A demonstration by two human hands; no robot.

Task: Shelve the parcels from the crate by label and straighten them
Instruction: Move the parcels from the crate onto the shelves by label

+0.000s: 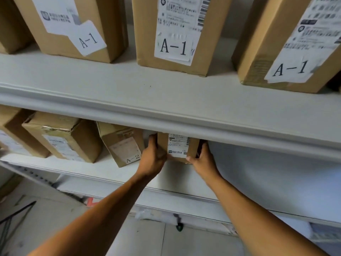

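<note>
White metal shelving [166, 108] filled my view, 2 tiers of it. My left hand [152, 159] gripped the left side of a small parcel [178, 147] at 6 o'clock on the lower shelf [258, 172], and my right hand [203, 159] clamped its right side, thumb at the bottom corner. It stood upright, its top hidden under the upper shelf's lip. Just beside it at 9 o'clock leaned an A-2 box [122, 143], with a crumpled box [60, 135] farther left. Above, toward 12 o'clock, 3 A-1 boxes [173, 34] stood in a row.
</note>
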